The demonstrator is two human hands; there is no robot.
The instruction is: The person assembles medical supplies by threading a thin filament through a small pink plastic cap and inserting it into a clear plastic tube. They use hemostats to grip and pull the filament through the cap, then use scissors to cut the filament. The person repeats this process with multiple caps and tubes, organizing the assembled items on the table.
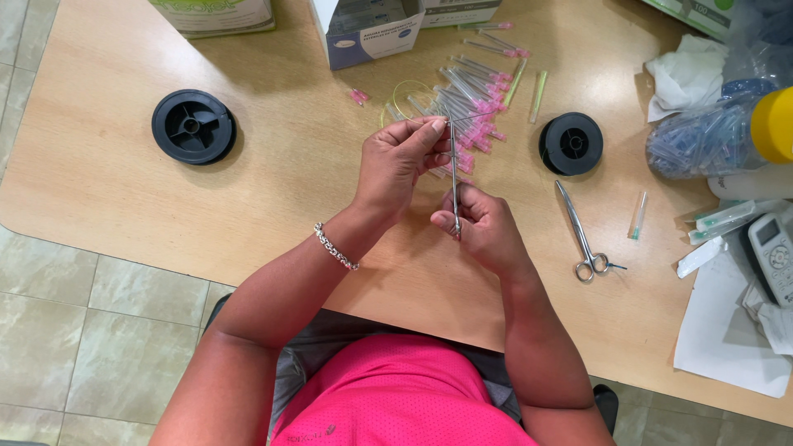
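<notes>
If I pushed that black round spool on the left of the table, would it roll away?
Probably not. The black spool lies flat on its wide side on the table, so a push would likely make it slide, not roll. It looks like hollow plastic, so it is likely light and would move easily. Stood on its edge, it might well roll.

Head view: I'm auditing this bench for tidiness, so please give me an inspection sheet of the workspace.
Surface: light wooden table, rounded corner.
Job's things: metal forceps in the right hand; left hand pinches at its tip, with thin wire; pile of pink-hubbed needles behind.
Clutter: two black spools, spare scissors-type forceps, cardboard boxes, bag of capped needles, papers, handset.
Hands: both bare; bracelet on left wrist.
Cables: nothing seen.
Surroundings: tiled floor.
</notes>
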